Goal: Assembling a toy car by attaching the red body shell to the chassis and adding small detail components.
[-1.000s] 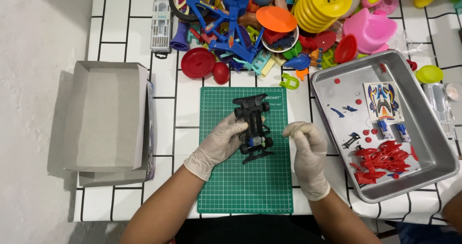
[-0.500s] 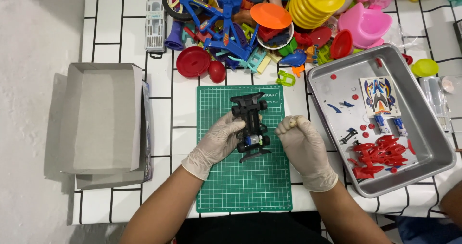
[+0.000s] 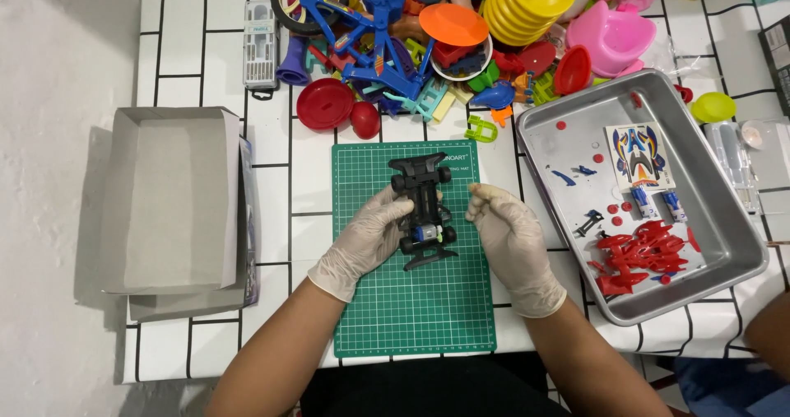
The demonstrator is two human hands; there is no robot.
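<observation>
A black toy car chassis (image 3: 424,207) with small wheels and a blue motor part is held just above a green cutting mat (image 3: 411,310). My left hand (image 3: 370,236), in a pale glove, grips the chassis from its left side. My right hand (image 3: 510,236), also gloved, sits just right of the chassis with its fingertips curled together. I cannot see anything between those fingers, and they look slightly apart from the chassis.
A metal tray (image 3: 568,137) on the right holds red plastic parts (image 3: 642,248), a sticker sheet (image 3: 638,153) and small pieces. An open grey cardboard box (image 3: 177,199) lies at the left. Colourful toys (image 3: 428,30) crowd the back. Another person's arm (image 3: 769,335) shows at the lower right.
My right hand has come off the chassis and drawn slightly right, fingers curled. My left hand keeps its hold on the chassis.
</observation>
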